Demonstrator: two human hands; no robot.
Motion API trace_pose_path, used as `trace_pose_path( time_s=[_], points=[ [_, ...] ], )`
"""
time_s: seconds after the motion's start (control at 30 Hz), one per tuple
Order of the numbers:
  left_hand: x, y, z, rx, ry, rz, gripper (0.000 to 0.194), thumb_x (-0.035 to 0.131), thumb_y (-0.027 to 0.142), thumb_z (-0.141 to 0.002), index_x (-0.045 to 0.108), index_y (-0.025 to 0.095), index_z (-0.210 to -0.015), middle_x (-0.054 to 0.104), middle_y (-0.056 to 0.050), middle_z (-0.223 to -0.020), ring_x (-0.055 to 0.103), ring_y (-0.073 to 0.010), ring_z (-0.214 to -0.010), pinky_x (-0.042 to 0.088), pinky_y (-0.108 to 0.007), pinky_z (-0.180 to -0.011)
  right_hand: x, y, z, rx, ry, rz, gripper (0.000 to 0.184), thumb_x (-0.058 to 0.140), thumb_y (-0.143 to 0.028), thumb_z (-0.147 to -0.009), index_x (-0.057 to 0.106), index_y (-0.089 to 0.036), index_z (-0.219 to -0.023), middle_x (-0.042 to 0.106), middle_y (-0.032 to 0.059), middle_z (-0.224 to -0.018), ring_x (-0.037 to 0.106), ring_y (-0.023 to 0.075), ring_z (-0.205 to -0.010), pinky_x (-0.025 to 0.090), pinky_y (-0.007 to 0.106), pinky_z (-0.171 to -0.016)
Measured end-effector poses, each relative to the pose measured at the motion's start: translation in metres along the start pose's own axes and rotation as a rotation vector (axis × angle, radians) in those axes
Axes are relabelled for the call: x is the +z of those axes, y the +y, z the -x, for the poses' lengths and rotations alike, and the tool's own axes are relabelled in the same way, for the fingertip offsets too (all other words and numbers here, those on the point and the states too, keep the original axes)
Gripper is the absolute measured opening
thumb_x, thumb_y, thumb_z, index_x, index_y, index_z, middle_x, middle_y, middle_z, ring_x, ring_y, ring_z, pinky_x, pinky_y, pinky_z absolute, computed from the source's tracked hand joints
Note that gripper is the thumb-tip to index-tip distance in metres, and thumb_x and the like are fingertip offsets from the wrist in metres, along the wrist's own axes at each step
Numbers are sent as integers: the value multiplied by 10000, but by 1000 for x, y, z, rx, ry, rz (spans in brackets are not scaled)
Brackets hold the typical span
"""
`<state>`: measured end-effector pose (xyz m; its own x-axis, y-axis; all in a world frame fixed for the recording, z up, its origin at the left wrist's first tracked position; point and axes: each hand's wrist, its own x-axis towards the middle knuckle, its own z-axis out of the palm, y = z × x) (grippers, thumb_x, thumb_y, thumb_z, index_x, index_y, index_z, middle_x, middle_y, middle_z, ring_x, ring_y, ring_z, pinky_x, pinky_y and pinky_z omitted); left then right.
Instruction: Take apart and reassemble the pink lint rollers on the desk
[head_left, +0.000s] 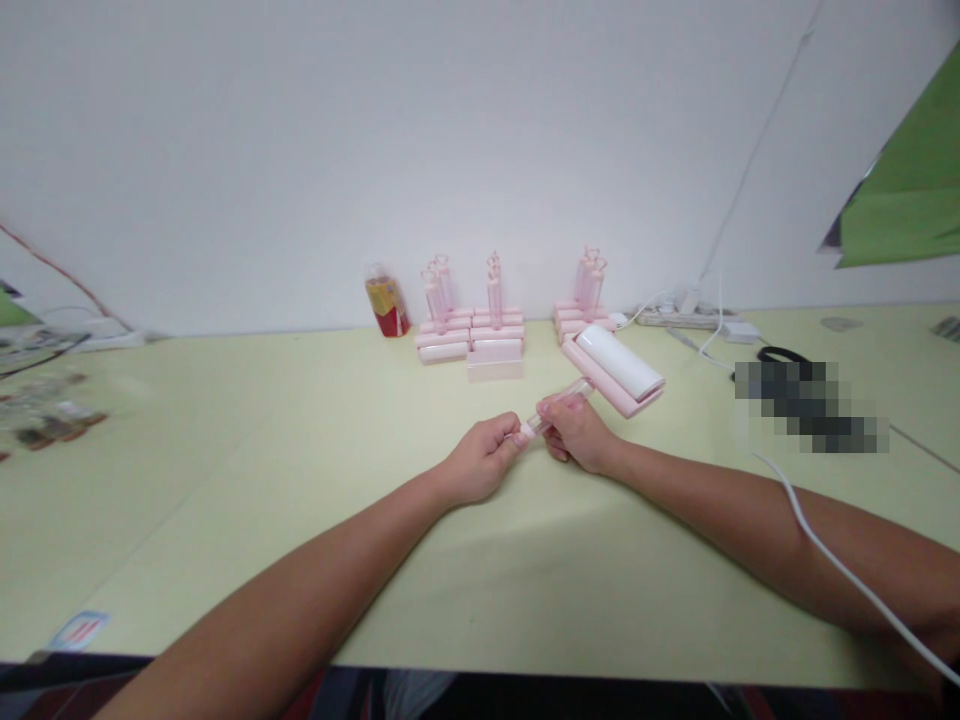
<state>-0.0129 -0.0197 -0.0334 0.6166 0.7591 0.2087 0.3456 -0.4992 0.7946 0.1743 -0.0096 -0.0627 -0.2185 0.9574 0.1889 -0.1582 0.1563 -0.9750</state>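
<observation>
Between my two hands is a lint roller (619,365) with a white roll, a pink head and a clear pinkish handle. My right hand (576,428) is closed around the handle below the head. The fingers of my left hand (487,455) pinch the handle's lower end. The head tilts up and away to the right, just above the table. Behind it, several similar pink lint rollers (495,300) stand in rows with handles upright, and another group of lint rollers (589,290) stands to their right. A clear plastic cover (495,368) sits before the left group.
A red and yellow bottle (388,303) stands by the wall. On the right are a power strip (686,315), a pixelated dark object (810,405) and a white cable (817,535) crossing over my right forearm. Small glass-like items (52,420) lie on the table (262,440) at left.
</observation>
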Motion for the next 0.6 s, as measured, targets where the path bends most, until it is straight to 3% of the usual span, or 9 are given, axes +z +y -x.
trace_pose_path(
  time_s=[0.37, 0.6],
  points=[
    [9, 2, 1, 35, 20, 34, 336, 425, 445, -946, 399, 186, -734, 372, 51, -637, 342, -109, -621, 302, -230, -585, 4, -2, 5, -32, -7, 31, 427, 531, -553, -849, 411, -227, -601, 337, -96, -387, 274, 73, -279, 238, 212, -264],
    [-1, -7, -9, 74, 2, -147, 343, 406, 443, -965, 449, 171, -760, 401, 45, -664, 376, -106, -632, 305, -233, -594, -1, 2, -3, -68, 57, 125, 400, 512, -471, -873, 450, -209, -577, 374, -77, -381, 341, 81, -304, 276, 216, -322]
  ],
)
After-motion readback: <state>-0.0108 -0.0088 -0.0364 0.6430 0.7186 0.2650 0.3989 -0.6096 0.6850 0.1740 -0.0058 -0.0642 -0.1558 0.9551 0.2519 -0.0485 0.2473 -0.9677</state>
